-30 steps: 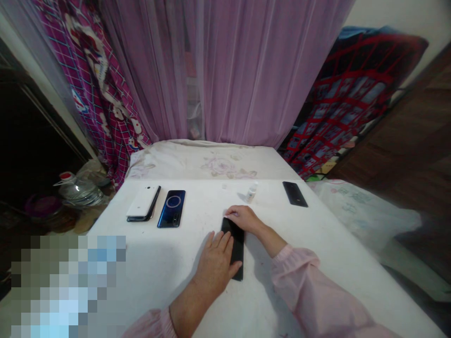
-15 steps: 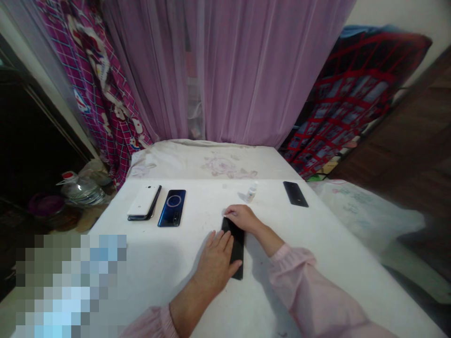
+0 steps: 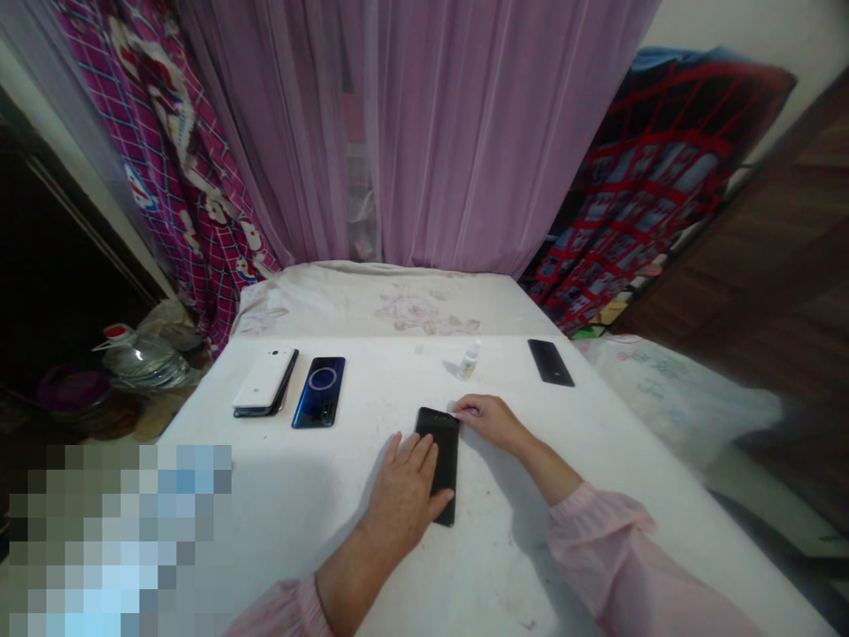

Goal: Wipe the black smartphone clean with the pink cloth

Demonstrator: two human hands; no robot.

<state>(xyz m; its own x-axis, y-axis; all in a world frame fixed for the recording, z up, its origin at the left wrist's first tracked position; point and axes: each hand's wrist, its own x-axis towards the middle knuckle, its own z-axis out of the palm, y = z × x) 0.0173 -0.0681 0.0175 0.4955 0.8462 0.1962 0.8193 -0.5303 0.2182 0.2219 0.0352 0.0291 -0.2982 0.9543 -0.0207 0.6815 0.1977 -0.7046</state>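
A black smartphone (image 3: 446, 442) lies screen up on the white-covered table. My left hand (image 3: 406, 487) rests across its left and lower part, fingers stretched out and lying flat on the screen. My right hand (image 3: 491, 420) is at the phone's upper right corner, thumb and fingertips pinched together. Whatever the pinch may hold is too small to make out. Beyond the hands stands a small white bottle (image 3: 468, 361).
A blue phone (image 3: 319, 394) lies left of the hands, beside a stack of phones with a white one (image 3: 266, 379) on top. A dark phone (image 3: 550, 363) lies at the far right. Purple curtains (image 3: 451, 133) hang behind the table (image 3: 371, 380).
My right hand has moved right along the phone's top edge, from the upper left corner to the upper right one. My left hand stays on the phone.
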